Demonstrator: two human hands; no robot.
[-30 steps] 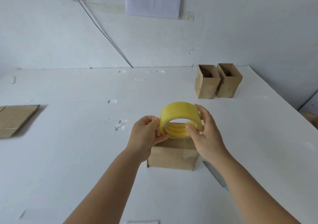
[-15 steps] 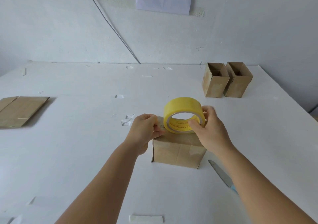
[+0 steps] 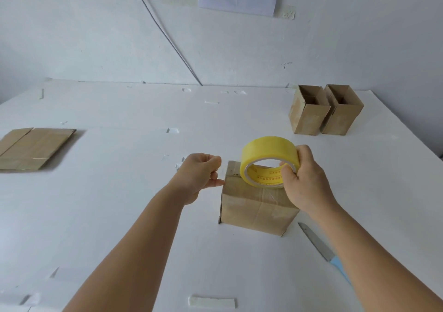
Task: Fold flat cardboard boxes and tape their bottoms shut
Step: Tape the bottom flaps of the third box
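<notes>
Knife handle behind right arm.

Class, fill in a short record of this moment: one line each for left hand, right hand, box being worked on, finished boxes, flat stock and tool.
left hand: pinching the tape end beside the box
right hand: holding yellow tape roll
box: closed side up, under the roll
finished boxes: two, far right
flat cardboard: left
knife: right of box

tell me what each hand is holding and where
Right hand grips the tape roll at its right side, thumb inside the core. Left hand pinches something at the box corner, probably the tape's end.
</notes>
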